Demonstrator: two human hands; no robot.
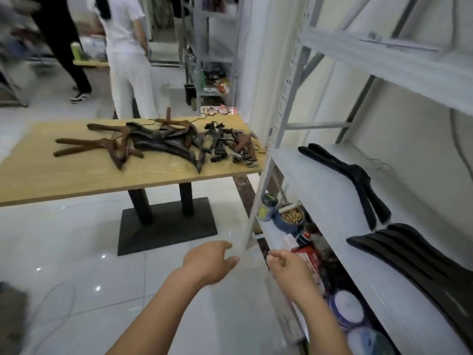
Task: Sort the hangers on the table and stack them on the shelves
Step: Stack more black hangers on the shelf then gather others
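A pile of hangers lies on the wooden table (pixel 38 180): brown wooden hangers (pixel 97 147) at the left, dark hangers (pixel 169 144) in the middle, small clip hangers (pixel 230 144) at the right. On the white shelf (pixel 320 180) rest black hangers (pixel 358 180), and a stack of black hangers (pixel 404 252) lies nearer me. My left hand (pixel 212 262) and my right hand (pixel 289 267) hang low in front of the shelf post, well apart from the table. Both hold nothing, with fingers loosely apart.
A grey perforated shelf post (pixel 268 155) stands between table and shelf. The lower shelf holds tins, jars and boxes (pixel 291 216). Two people (pixel 128 55) stand beyond the table. The black table base (pixel 166 226) sits on glossy white floor tiles.
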